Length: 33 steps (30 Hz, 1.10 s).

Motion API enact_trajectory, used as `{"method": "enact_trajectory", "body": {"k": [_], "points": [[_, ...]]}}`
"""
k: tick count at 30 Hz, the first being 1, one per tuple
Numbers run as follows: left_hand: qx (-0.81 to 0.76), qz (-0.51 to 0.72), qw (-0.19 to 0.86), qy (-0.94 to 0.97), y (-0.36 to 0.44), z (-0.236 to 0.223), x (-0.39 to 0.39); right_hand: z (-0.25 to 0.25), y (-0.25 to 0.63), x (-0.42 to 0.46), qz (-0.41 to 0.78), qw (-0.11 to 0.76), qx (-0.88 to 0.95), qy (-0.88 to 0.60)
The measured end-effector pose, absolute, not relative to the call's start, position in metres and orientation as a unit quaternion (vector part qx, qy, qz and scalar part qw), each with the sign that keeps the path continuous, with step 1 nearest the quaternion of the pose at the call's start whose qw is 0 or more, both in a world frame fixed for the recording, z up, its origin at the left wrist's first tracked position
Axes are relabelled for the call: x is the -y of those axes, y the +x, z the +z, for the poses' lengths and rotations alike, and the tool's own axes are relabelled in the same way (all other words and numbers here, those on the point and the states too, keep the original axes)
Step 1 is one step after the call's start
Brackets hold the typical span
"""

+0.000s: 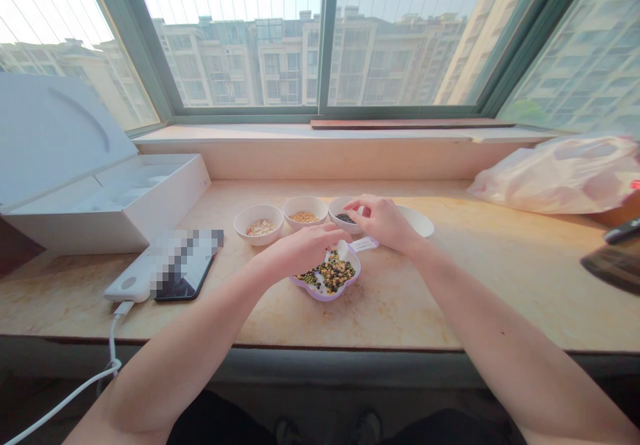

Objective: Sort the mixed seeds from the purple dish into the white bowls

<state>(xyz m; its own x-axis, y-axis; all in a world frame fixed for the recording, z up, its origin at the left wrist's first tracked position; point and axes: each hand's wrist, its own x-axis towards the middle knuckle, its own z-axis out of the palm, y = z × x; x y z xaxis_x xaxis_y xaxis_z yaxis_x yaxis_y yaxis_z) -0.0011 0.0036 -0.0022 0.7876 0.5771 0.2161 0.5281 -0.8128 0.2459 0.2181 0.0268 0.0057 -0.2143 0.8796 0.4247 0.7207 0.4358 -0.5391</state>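
My left hand reaches over a purple-rimmed scalloped dish, its fingers stretched to the right; its thumb is hidden. Mixed green, black and yellowish beans lie in the dish, partly covered by the hand. My right hand is at a small white bowl of black beans, fingers bent together over its right side; anything between the fingertips is too small to make out. A purple-edged tab with a white label sticks out beside the dish.
To the left stand white bowls of yellowish beans and pale flat pieces. A white dish sits behind my right wrist. Further left are a phone, a cabled white device and an open box. A plastic bag lies right.
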Motion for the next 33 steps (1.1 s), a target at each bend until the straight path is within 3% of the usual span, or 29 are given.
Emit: {"method": "enact_trajectory", "body": {"k": [3, 7, 12, 15, 26, 33], "points": [[-0.323, 0.203, 0.088, 0.92, -0.003, 0.001, -0.003, 0.014, 0.214, -0.017, 0.242, 0.328, 0.76, -0.506], [-0.337, 0.271, 0.108, 0.895, -0.003, 0.003, 0.001, 0.018, 0.212, -0.009, 0.445, 0.228, 0.741, -0.448], [-0.305, 0.323, 0.125, 0.887, 0.0, 0.005, 0.005, 0.014, 0.213, -0.01, 0.545, 0.205, 0.707, -0.401], [-0.299, 0.338, 0.127, 0.883, 0.0, 0.007, 0.006, 0.013, 0.21, -0.01, 0.568, 0.198, 0.689, -0.405], [-0.304, 0.404, 0.113, 0.855, -0.003, 0.003, -0.002, 0.007, 0.204, -0.011, 0.572, 0.296, 0.65, -0.403], [-0.302, 0.382, 0.122, 0.865, -0.003, -0.001, -0.006, 0.016, 0.212, -0.011, 0.419, 0.279, 0.745, -0.438]]}}
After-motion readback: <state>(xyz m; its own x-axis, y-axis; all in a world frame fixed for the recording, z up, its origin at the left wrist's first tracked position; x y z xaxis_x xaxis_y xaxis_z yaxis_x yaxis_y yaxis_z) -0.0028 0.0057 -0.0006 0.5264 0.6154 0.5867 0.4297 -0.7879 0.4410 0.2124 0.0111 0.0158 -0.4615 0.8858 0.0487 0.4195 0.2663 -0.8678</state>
